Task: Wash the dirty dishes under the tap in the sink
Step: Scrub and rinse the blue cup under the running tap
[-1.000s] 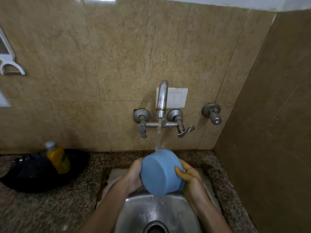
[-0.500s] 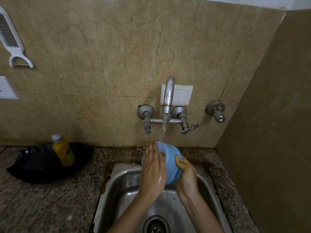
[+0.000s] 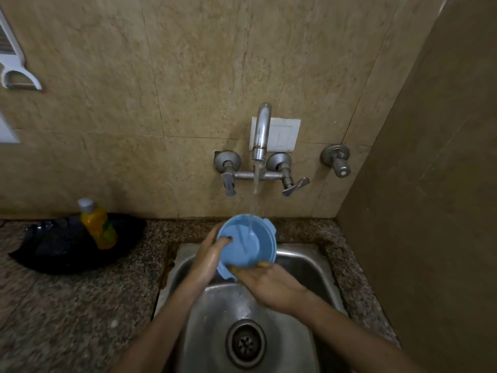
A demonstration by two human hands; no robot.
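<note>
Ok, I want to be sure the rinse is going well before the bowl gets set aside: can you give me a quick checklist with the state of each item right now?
1. Water running from the tap: ok, a stream falls from the spout.
2. Stream lands inside the blue bowl: ok, it hits the open interior.
3. Bowl held over the sink: ok.
4. Left hand secures the rim: ok, fingers curl over the edge.
5. Right hand supports the bowl: ok, it touches the near rim, though it is blurred.
6. Bowl fully clean: cannot tell, water covers the inside.
</note>
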